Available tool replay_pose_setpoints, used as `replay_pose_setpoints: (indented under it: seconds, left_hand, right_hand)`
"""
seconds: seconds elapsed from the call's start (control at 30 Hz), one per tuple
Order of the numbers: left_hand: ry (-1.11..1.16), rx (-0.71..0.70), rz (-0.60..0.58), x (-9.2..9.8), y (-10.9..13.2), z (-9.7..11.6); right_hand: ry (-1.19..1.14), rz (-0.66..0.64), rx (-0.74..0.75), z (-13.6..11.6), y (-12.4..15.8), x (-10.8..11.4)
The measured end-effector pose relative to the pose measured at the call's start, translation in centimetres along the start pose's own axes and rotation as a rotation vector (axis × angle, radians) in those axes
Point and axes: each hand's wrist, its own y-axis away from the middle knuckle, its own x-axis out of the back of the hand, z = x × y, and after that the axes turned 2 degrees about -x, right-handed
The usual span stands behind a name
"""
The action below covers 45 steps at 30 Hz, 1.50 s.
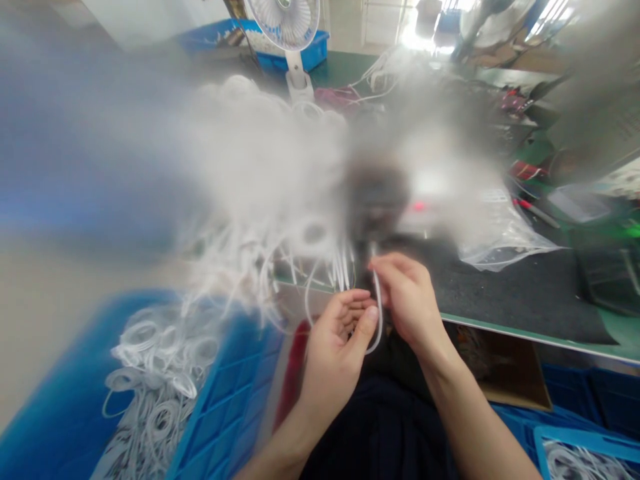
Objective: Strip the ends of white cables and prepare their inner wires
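A thin white cable [379, 313] hangs in a curve in front of me, close to the table's front edge. My right hand [413, 300] is closed, pinching it near its upper end between thumb and fingers. Lower and to the left, my left hand [340, 340] has its fingers curled towards the thumb. The cable bends down past that thumb and disappears behind the hand, which seems to hold it loosely. Just beyond my fingers stands a dark, blurred machine-like shape [377, 193]; a small red light [419, 207] glows beside it.
White cables [250, 260] pile up on the table at left, some hanging over its edge. Below them, a blue crate [200, 413] holds coiled cables. A white fan [287, 23] stands at the back. At right lie a clear plastic bag [505, 240] and a black mat [505, 300].
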Motion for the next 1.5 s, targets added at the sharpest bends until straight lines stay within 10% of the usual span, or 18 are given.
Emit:
replay_pose_setpoints:
  seconds: [1.5]
  left_hand:
    - [-0.012, 0.027, -0.091, 0.7, -0.4, -0.3]
  right_hand:
    - [0.228, 0.160, 0.041, -0.7, -2.0, -1.5]
